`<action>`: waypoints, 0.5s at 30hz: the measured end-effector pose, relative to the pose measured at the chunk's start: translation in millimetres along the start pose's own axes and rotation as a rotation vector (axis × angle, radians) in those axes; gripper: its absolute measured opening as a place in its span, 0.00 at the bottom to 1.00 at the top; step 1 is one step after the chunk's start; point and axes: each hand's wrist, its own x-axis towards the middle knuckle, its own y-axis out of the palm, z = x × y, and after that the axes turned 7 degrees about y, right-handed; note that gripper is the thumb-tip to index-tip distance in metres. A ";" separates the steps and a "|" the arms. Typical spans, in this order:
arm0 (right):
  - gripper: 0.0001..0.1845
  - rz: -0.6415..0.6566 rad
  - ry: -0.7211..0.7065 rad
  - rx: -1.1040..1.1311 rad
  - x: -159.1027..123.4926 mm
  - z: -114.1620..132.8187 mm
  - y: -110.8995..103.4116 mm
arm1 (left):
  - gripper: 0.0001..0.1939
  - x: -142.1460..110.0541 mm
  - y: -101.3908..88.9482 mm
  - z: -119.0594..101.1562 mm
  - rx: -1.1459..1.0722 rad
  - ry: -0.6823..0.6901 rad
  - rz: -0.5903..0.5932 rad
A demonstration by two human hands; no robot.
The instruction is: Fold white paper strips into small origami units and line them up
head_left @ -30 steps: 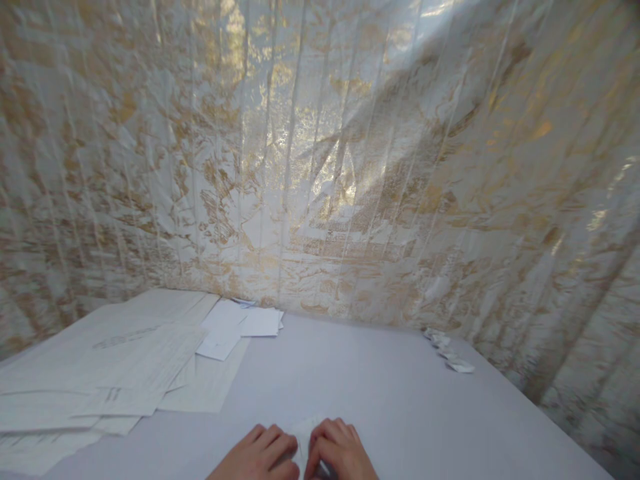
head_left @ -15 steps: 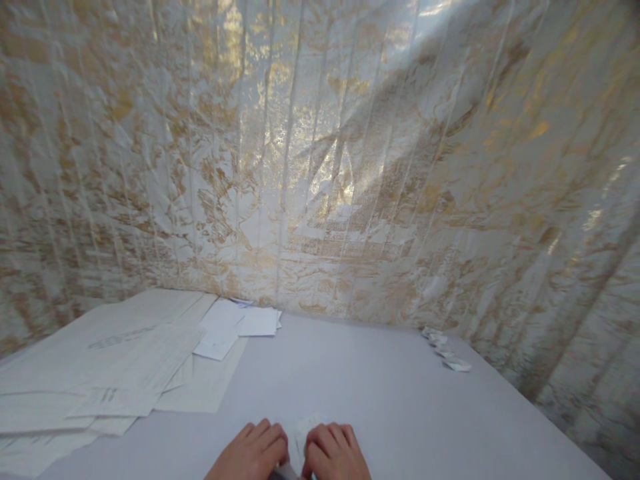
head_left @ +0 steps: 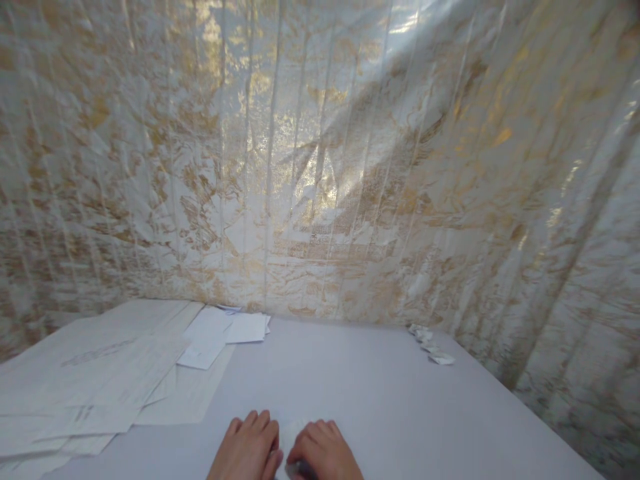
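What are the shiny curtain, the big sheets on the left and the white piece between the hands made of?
Curtain: perhaps satiny cloth, maybe plastic; it gleams and shows long creases.
Big sheets: paper by the look, dull, with thin edges and printed marks.
White piece: probably paper, pale and matt, but mostly hidden, so I can't be sure.
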 end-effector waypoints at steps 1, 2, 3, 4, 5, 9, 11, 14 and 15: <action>0.14 -0.020 -0.064 -0.020 0.8 -0.3 -5.4 | 0.11 -0.1 -0.2 -1.1 0.014 -0.005 -0.001; 0.12 -0.056 -0.117 -0.038 1.2 -0.1 -10.2 | 0.11 -0.6 0.1 -1.9 0.027 -0.009 -0.005; 0.12 -0.100 -0.158 -0.052 1.0 0.6 -14.1 | 0.11 -1.3 0.7 -2.6 0.038 -0.011 -0.010; 0.12 -0.139 -0.185 -0.064 0.6 1.8 -17.3 | 0.12 -2.2 1.5 -3.1 0.046 -0.012 -0.016; 0.12 -0.165 -0.206 -0.073 0.0 3.2 -19.8 | 0.12 -3.2 2.4 -3.5 0.052 -0.012 -0.024; 0.13 -0.181 -0.244 -0.116 0.4 9.5 -27.7 | 0.13 -5.8 6.2 -3.8 0.050 0.001 -0.074; 0.13 -0.212 -0.250 -0.113 2.7 12.4 -32.6 | 0.13 -6.3 7.7 -3.4 0.037 0.003 -0.095; 0.13 -0.262 -0.239 -0.092 6.5 15.9 -40.8 | 0.13 -7.0 9.9 -3.1 0.028 0.001 -0.108; 0.13 -0.265 -0.233 -0.087 7.4 16.7 -43.1 | 0.13 -7.3 10.8 -3.2 0.028 -0.001 -0.111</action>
